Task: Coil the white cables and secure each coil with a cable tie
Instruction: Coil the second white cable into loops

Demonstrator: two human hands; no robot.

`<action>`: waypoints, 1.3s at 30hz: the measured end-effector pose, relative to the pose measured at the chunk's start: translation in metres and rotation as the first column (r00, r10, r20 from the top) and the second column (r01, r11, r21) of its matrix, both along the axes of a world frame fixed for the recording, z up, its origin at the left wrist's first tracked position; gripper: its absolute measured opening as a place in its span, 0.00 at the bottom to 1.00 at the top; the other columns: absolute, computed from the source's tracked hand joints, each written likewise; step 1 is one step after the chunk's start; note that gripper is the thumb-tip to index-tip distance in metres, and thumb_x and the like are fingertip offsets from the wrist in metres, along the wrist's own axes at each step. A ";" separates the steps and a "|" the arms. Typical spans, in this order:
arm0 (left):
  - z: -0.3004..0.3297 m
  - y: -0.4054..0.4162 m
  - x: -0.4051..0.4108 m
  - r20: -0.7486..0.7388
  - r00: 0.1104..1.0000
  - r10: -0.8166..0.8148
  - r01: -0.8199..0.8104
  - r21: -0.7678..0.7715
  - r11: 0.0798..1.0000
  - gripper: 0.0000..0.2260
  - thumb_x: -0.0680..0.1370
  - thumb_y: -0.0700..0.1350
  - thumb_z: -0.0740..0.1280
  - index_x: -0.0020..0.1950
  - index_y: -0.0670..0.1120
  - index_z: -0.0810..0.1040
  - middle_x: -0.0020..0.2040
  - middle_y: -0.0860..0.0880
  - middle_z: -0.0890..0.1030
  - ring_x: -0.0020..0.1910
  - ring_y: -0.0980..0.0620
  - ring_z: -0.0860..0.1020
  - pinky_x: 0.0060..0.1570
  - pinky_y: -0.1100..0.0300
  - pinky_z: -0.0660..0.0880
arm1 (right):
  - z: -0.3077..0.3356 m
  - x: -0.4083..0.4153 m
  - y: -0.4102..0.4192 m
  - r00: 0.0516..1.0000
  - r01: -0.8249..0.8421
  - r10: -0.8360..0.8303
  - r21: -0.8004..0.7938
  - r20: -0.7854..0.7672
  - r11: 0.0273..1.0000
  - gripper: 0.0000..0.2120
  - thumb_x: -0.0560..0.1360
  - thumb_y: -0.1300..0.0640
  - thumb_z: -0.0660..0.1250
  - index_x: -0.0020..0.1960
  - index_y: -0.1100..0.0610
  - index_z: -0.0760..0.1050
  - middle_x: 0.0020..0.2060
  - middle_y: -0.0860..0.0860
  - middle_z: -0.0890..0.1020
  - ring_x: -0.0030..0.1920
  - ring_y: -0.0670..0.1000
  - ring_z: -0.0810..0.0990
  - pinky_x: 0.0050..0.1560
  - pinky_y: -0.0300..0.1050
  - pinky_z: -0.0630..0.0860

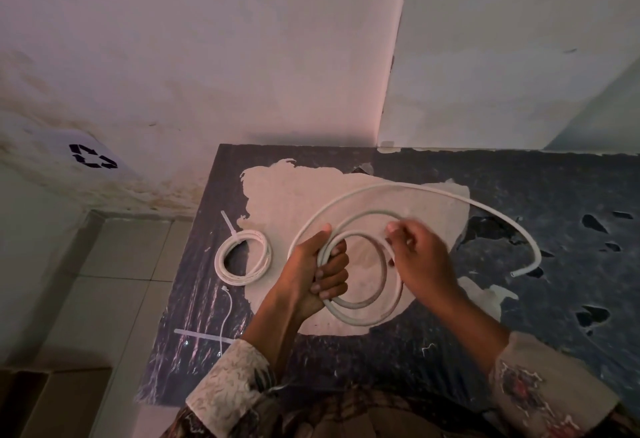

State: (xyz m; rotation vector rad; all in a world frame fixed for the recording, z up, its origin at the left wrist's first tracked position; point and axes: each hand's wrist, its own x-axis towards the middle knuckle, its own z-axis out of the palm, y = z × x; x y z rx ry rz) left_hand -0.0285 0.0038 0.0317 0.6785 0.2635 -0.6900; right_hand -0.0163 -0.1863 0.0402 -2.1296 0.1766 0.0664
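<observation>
The left hand (317, 271) grips the loops of the white cable (360, 285), and the right hand (420, 255) pinches its next turn. Left of this cable lies a tied coil (242, 257), with two loose cable ties (221, 325) near it.

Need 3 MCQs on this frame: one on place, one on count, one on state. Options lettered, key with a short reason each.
1. Where does the tied coil lie?
A. Left of the left hand
B. Right of the right hand
C. In a cardboard box

2. How many loose cable ties lie near the table's left edge?
A. None
B. Two
C. Five

3. The cable in hand is:
A. Tied
B. Partly coiled
C. Fully straight

Key: 1 A, the coil sits beyond the left hand. 2 B, two ties cross there. 3 B, loops are held while its free end trails right.
</observation>
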 end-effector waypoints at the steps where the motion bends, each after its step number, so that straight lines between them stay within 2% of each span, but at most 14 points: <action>1: -0.001 0.001 -0.001 -0.005 0.999 -0.041 0.041 0.016 0.999 0.20 0.85 0.54 0.55 0.38 0.44 0.68 0.23 0.50 0.61 0.17 0.56 0.57 0.18 0.64 0.55 | 0.003 0.007 -0.008 0.989 -0.037 0.056 -0.137 0.134 0.990 0.15 0.80 0.44 0.64 0.61 0.52 0.74 0.54 0.53 0.81 0.45 0.47 0.81 0.44 0.39 0.77; 3: -0.001 0.000 -0.003 -0.029 0.994 -0.107 0.108 0.012 0.994 0.20 0.85 0.54 0.55 0.38 0.44 0.67 0.22 0.51 0.61 0.17 0.56 0.57 0.17 0.66 0.56 | 0.007 0.024 -0.023 0.925 -0.178 0.296 -0.420 0.237 0.890 0.29 0.74 0.35 0.66 0.72 0.44 0.66 0.70 0.55 0.69 0.67 0.54 0.72 0.64 0.50 0.71; 5: -0.001 -0.004 -0.003 -0.057 0.987 -0.151 0.152 0.022 0.988 0.20 0.84 0.55 0.55 0.38 0.45 0.67 0.22 0.52 0.61 0.16 0.57 0.57 0.16 0.67 0.56 | 0.019 0.037 -0.026 0.882 -0.382 0.468 -0.498 0.055 0.778 0.34 0.70 0.26 0.63 0.73 0.36 0.62 0.75 0.52 0.66 0.75 0.55 0.63 0.73 0.61 0.61; 6: 0.000 -0.006 -0.002 -0.068 0.984 -0.166 0.170 0.044 0.985 0.20 0.84 0.55 0.55 0.37 0.45 0.67 0.22 0.52 0.61 0.16 0.57 0.57 0.15 0.67 0.56 | 0.025 0.041 -0.027 0.861 -0.488 0.504 -0.372 -0.059 0.790 0.34 0.68 0.25 0.63 0.71 0.35 0.63 0.70 0.50 0.73 0.71 0.53 0.70 0.72 0.61 0.66; 8: 0.000 -0.008 0.002 -0.079 0.980 -0.182 0.188 0.089 0.978 0.20 0.84 0.56 0.55 0.37 0.45 0.68 0.22 0.52 0.61 0.16 0.57 0.57 0.15 0.67 0.58 | 0.033 0.046 -0.026 0.797 -0.596 0.570 -0.106 -0.199 0.796 0.30 0.67 0.31 0.70 0.66 0.37 0.70 0.51 0.46 0.82 0.52 0.47 0.81 0.56 0.50 0.80; 11: -0.001 -0.004 0.005 -0.094 0.978 -0.186 0.195 0.091 0.977 0.21 0.85 0.55 0.54 0.37 0.45 0.68 0.22 0.52 0.62 0.16 0.57 0.58 0.15 0.68 0.58 | 0.030 0.047 -0.019 0.718 -0.694 0.658 -0.158 -0.228 0.703 0.18 0.72 0.40 0.73 0.59 0.43 0.79 0.44 0.42 0.81 0.44 0.46 0.80 0.46 0.43 0.78; 13: -0.002 -0.001 0.004 -0.099 0.975 -0.199 0.207 0.071 0.976 0.20 0.84 0.55 0.55 0.37 0.45 0.68 0.22 0.52 0.61 0.16 0.58 0.58 0.15 0.68 0.57 | 0.023 0.046 -0.017 0.738 -0.673 0.651 -0.120 -0.178 0.730 0.14 0.73 0.39 0.70 0.54 0.44 0.81 0.43 0.40 0.82 0.44 0.45 0.80 0.46 0.44 0.79; 16: -0.005 0.001 0.001 -0.101 0.974 -0.205 0.206 0.002 0.979 0.19 0.84 0.55 0.55 0.38 0.44 0.68 0.22 0.52 0.62 0.16 0.58 0.56 0.15 0.68 0.56 | 0.008 0.041 -0.013 0.766 -0.642 0.637 -0.124 -0.084 0.756 0.18 0.73 0.34 0.63 0.51 0.46 0.79 0.42 0.41 0.83 0.43 0.44 0.82 0.47 0.47 0.82; 19: -0.005 0.002 0.002 -0.140 0.978 -0.157 0.138 -0.136 0.981 0.19 0.84 0.54 0.55 0.40 0.43 0.69 0.22 0.51 0.62 0.17 0.56 0.55 0.16 0.67 0.55 | -0.005 0.032 -0.007 0.780 -0.555 0.615 -0.327 0.114 0.765 0.23 0.78 0.34 0.55 0.52 0.52 0.76 0.36 0.47 0.84 0.32 0.46 0.81 0.36 0.48 0.83; 22: -0.004 0.001 0.006 -0.166 0.980 -0.108 0.074 -0.202 0.977 0.16 0.83 0.51 0.53 0.42 0.43 0.69 0.24 0.50 0.63 0.18 0.55 0.55 0.16 0.66 0.57 | -0.009 0.030 -0.001 0.804 -0.425 0.548 -0.421 0.229 0.801 0.22 0.79 0.36 0.55 0.51 0.54 0.74 0.37 0.50 0.82 0.33 0.49 0.80 0.34 0.48 0.81; 25: -0.007 0.001 0.006 -0.145 0.986 -0.079 0.040 -0.258 0.965 0.13 0.82 0.49 0.53 0.44 0.42 0.69 0.25 0.49 0.64 0.19 0.55 0.56 0.16 0.64 0.59 | 0.000 0.035 0.003 0.847 -0.385 0.489 -0.394 0.210 0.835 0.16 0.78 0.39 0.62 0.49 0.51 0.77 0.41 0.48 0.84 0.37 0.48 0.81 0.37 0.44 0.81; 30: -0.006 -0.002 0.010 -0.091 0.995 -0.042 0.016 -0.271 0.962 0.18 0.84 0.54 0.53 0.45 0.42 0.70 0.27 0.51 0.61 0.21 0.57 0.57 0.20 0.64 0.60 | 0.013 0.049 0.009 0.907 -0.335 0.387 -0.270 0.167 0.903 0.13 0.76 0.40 0.67 0.45 0.50 0.79 0.39 0.46 0.83 0.39 0.47 0.80 0.41 0.48 0.82; 34: 0.004 -0.011 0.015 -0.076 0.997 0.015 -0.030 -0.201 0.979 0.23 0.84 0.60 0.52 0.41 0.43 0.68 0.25 0.51 0.65 0.19 0.56 0.62 0.23 0.61 0.64 | 0.015 0.054 0.015 0.955 -0.191 0.213 -0.120 0.209 0.974 0.11 0.78 0.47 0.69 0.45 0.54 0.79 0.39 0.47 0.81 0.39 0.46 0.78 0.41 0.40 0.77; 39: 0.004 -0.018 0.015 -0.123 0.988 0.088 -0.115 -0.229 0.967 0.23 0.85 0.58 0.52 0.40 0.43 0.69 0.26 0.51 0.64 0.19 0.56 0.63 0.19 0.63 0.62 | 0.009 0.052 0.021 0.988 0.014 -0.006 -0.052 0.157 0.999 0.12 0.78 0.45 0.67 0.45 0.53 0.78 0.37 0.45 0.79 0.37 0.45 0.77 0.36 0.36 0.72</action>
